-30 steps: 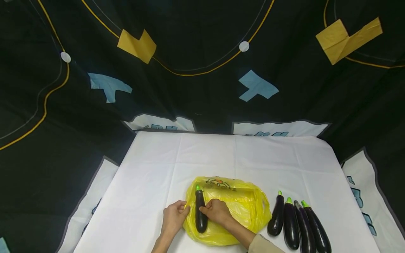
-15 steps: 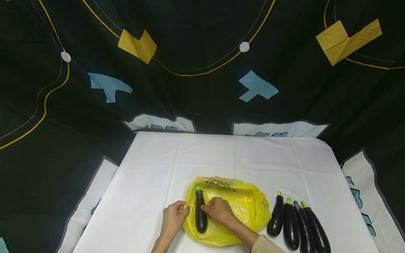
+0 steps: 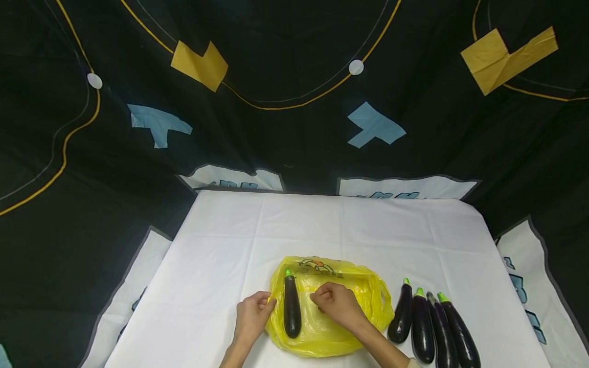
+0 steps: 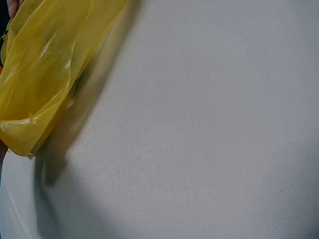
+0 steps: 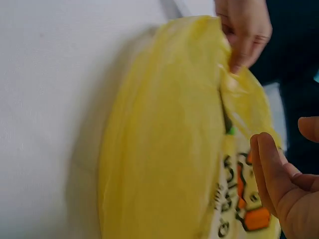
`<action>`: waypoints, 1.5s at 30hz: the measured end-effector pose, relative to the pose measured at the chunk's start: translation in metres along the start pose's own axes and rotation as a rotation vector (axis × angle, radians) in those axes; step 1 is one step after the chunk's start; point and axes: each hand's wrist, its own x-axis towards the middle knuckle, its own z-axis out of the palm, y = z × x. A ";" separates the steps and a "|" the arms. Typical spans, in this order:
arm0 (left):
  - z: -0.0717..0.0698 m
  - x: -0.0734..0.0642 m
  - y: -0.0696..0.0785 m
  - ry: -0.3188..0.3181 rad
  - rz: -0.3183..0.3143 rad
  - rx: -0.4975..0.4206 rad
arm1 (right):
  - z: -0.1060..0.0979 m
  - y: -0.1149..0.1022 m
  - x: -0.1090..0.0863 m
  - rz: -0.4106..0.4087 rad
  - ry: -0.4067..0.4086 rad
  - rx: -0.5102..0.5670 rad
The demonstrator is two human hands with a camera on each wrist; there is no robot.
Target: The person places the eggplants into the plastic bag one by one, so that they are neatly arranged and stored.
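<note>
My left hand (image 3: pixel 252 316) pinches the left edge of a yellow plastic bag (image 3: pixel 363 291) between thumb and fingers. In the right wrist view the left hand (image 5: pixel 248 30) shows at the bag's far end. A dark purple eggplant (image 3: pixel 292 309) with a bright green stem lies lengthwise on the bag's left part, inside its spread opening. To the right of that eggplant, over the bag, my right hand (image 3: pixel 338 305) holds nothing. The right wrist view shows its thumb (image 5: pixel 310 128) apart from the fingers (image 5: pixel 271 172). The bag's yellow side (image 4: pixel 45 64) fills the left wrist view's upper left.
Several more eggplants (image 3: pixel 423 327) lie side by side at the right of the bag. A white cloth (image 3: pixel 221 255) covers the table. Dark fabric (image 3: pixel 285 143) with yellow and blue patches hangs behind it.
My right hand has let go of the eggplant and moved right, away from it. The eggplant stays on the bag's left part. My left hand keeps its grip on the bag's edge.
</note>
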 end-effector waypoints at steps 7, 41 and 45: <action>0.001 0.000 0.000 0.035 -0.005 -0.013 | -0.030 0.004 -0.024 0.072 0.117 0.077; 0.003 -0.001 -0.004 0.082 0.011 0.015 | -0.177 0.164 -0.112 0.646 0.587 -0.331; 0.003 -0.001 -0.005 0.082 0.012 0.019 | -0.172 0.174 -0.112 0.635 0.560 -0.353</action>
